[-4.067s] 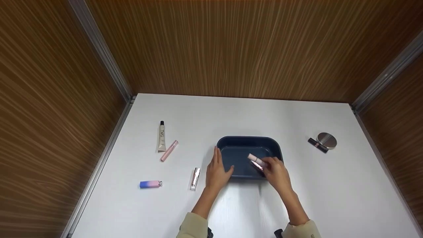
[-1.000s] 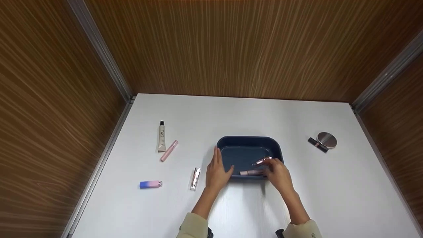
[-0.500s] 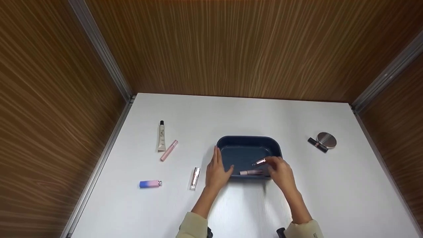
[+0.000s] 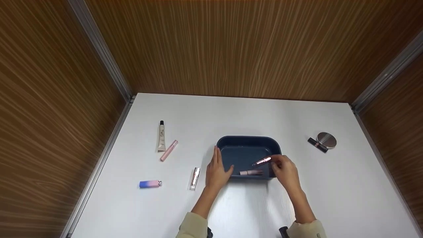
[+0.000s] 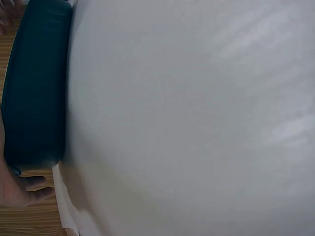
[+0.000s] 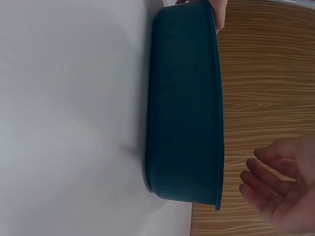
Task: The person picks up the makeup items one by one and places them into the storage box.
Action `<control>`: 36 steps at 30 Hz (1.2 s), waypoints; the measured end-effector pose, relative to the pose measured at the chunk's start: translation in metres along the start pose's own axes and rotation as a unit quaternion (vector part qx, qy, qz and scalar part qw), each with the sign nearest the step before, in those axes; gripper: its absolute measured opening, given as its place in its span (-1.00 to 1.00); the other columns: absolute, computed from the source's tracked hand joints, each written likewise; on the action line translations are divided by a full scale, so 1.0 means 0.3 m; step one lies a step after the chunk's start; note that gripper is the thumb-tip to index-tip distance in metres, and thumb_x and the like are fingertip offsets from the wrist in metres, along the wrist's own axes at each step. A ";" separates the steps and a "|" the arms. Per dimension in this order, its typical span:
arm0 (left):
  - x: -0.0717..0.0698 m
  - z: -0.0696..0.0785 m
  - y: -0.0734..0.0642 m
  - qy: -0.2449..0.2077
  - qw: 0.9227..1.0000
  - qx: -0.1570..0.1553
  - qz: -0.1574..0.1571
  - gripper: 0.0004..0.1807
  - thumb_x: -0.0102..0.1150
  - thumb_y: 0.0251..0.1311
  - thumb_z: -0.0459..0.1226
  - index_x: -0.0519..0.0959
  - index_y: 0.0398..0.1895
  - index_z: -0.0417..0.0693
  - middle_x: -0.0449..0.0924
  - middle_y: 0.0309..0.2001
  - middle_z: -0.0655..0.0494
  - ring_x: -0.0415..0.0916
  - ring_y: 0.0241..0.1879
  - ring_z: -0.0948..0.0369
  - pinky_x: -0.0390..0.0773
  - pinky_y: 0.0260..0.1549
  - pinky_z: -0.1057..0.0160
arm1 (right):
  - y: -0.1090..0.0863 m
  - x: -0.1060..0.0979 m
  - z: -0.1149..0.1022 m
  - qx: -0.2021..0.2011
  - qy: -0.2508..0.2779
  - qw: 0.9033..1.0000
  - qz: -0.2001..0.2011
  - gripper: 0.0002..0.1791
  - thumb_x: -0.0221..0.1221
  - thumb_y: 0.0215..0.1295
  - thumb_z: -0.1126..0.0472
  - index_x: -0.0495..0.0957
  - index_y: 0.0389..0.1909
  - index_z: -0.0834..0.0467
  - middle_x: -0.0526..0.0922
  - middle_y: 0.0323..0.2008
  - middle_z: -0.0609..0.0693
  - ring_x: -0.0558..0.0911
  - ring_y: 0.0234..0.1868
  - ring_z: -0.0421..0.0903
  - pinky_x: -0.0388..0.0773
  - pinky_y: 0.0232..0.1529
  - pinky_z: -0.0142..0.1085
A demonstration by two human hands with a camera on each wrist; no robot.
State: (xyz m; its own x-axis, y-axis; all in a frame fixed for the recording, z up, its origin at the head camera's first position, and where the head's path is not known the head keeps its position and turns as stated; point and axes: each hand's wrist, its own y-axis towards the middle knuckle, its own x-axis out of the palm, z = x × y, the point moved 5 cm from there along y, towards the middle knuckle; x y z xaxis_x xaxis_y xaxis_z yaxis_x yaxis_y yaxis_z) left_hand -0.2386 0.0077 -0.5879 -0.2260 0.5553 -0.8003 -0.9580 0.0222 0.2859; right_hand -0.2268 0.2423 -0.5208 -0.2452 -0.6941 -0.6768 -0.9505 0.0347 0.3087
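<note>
In the head view, a dark blue bin (image 4: 246,141) stands on the table. Inside it lie a shiny metallic pink tube (image 4: 263,161), tilted, and a pale pink tube (image 4: 251,172) along the front wall. My left hand (image 4: 217,172) rests against the bin's left front corner, fingers straight along the left side and thumb at the front rim. My right hand (image 4: 287,171) is over the bin's right rim, its fingertips close to the shiny tube's end. The right wrist view shows that hand (image 6: 283,184) loosely bent with nothing held.
Left of the bin lie a silver-pink tube (image 4: 195,178), a blue-and-pink lipstick (image 4: 150,184), a slim pink tube (image 4: 169,150) and a cream squeeze tube (image 4: 161,137). At right are a round compact (image 4: 326,140) and a black tube (image 4: 318,145).
My right hand set the pale pink tube down in the bin, then let go of the shiny tube beside it and drew back to the right. My left hand has stayed put.
</note>
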 end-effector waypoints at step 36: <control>0.004 -0.009 0.000 -0.009 1.000 -0.015 -0.021 -0.04 0.23 0.05 0.00 0.02 0.37 -0.35 -0.09 0.40 -0.11 0.25 0.19 0.01 0.37 0.00 0.09 | 0.041 -0.119 0.089 0.017 0.000 0.997 0.077 -0.81 0.13 0.03 0.55 0.58 -0.29 0.39 0.58 -0.39 0.21 0.61 -0.35 0.14 0.52 -0.27 -0.02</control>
State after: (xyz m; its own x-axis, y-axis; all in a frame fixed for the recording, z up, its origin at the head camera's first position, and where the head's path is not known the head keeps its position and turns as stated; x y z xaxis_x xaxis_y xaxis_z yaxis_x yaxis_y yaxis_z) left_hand -0.2395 0.0061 -0.5903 -0.1832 0.5689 -0.8017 -0.9713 0.0209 0.2369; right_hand -0.2348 0.2868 -0.5107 -0.3883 -0.6787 -0.6234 -0.9077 0.1647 0.3860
